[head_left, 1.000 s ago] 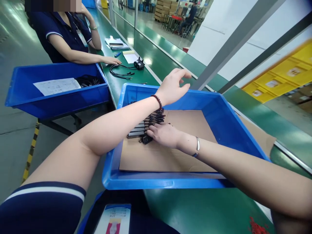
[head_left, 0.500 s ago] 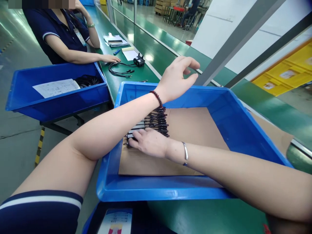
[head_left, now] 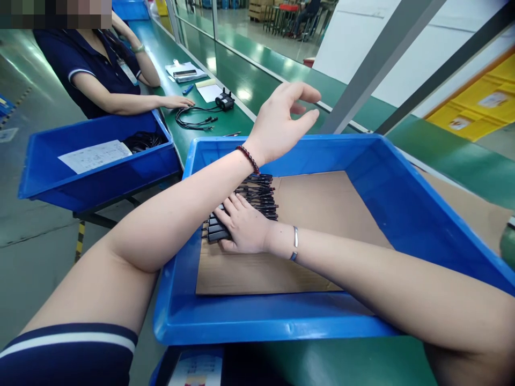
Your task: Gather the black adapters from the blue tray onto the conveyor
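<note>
My left hand (head_left: 279, 120) hangs in the air over the far side of a blue crate (head_left: 257, 329), thumb and fingers apart, nothing between them. Lower down, my right hand (head_left: 245, 222) rests with spread fingers on a row of black rectangular blocks (head_left: 217, 234) with bundled black cables (head_left: 265, 201). They lie side by side on a cardboard sheet (head_left: 249, 276) at the crate's left end. My left forearm crosses above and hides part of the row.
A co-worker's hand (head_left: 179, 102) touches black cables (head_left: 197, 126) beside a black adapter (head_left: 224, 101) on the green bench. Another blue crate (head_left: 60, 187) holds a paper sheet (head_left: 94, 156) and coiled cables (head_left: 142, 141). A grey post (head_left: 374, 75) rises behind my crate.
My right hand has shifted from the near end of the row, with curled fingers, to lie spread over the blocks. My left hand stays raised. The view has tilted slightly.
</note>
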A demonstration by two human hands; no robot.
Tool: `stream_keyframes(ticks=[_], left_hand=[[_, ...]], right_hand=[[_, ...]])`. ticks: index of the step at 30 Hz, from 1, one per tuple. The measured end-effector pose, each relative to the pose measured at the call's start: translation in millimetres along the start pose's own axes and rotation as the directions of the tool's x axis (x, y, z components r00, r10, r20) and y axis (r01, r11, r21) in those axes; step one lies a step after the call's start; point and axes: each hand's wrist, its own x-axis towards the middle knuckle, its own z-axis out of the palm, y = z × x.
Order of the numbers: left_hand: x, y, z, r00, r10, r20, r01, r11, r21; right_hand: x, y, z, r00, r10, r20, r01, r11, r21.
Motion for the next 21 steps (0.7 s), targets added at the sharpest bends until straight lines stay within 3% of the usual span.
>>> stream_keyframes(ticks=[11,18,21], left_hand=[[-4,-18,11.6,0.994,0.113,-0.007,-0.112,0.992,0.053],[-6,-8,8.9,1.000,0.027,0.007,-0.027,1.000,-0.003],[-8,-2,3.9,0.993,-0.047,0.111,0.049,0.999,-0.019]], right_hand=[[13,9,-10,0.996,-0.006,0.083,0.004,0.999,0.034],[16,5,-8,0.976,0.009,0.216,-0.026,0.997,0.075],[15,8,-8,0.981,-0.006,0.192,-0.012,0.996,0.094]])
